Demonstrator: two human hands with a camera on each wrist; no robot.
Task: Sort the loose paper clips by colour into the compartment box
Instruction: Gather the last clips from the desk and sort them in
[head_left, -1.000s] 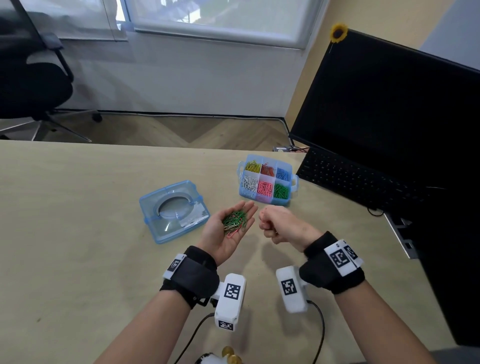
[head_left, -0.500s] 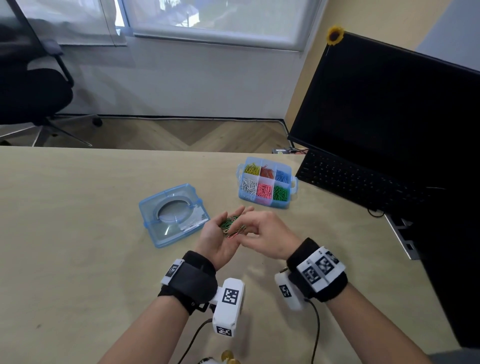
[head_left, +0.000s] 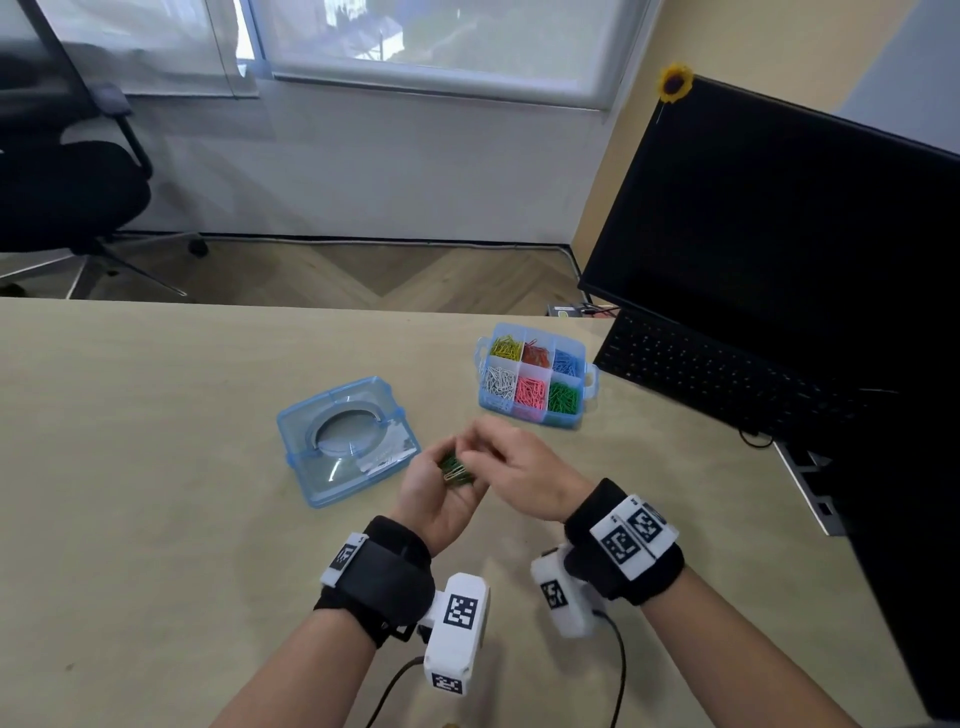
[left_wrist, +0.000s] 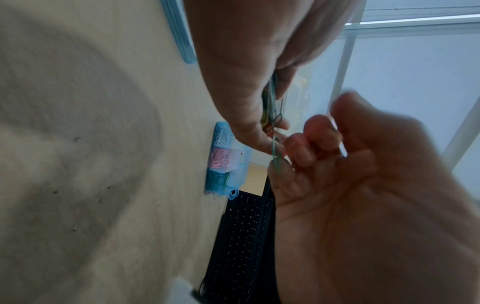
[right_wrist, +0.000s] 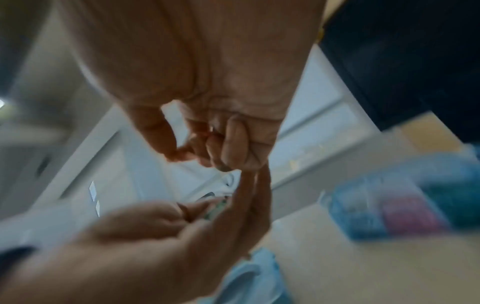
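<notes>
Several paper clips (head_left: 456, 469) lie in left hand (head_left: 436, 491), right fingers (head_left: 475, 457) touching.

No readable words or numbers anywhere. Wrist bands (head_left: 631, 538) carry black-and-white square marker codes only. Keyboard (left_wrist: 240, 236) legends too blurred to read.

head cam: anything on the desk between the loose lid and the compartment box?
In the head view, the stretch between the lid and the compartment box is bare table; the hands sit nearer the camera.
</notes>
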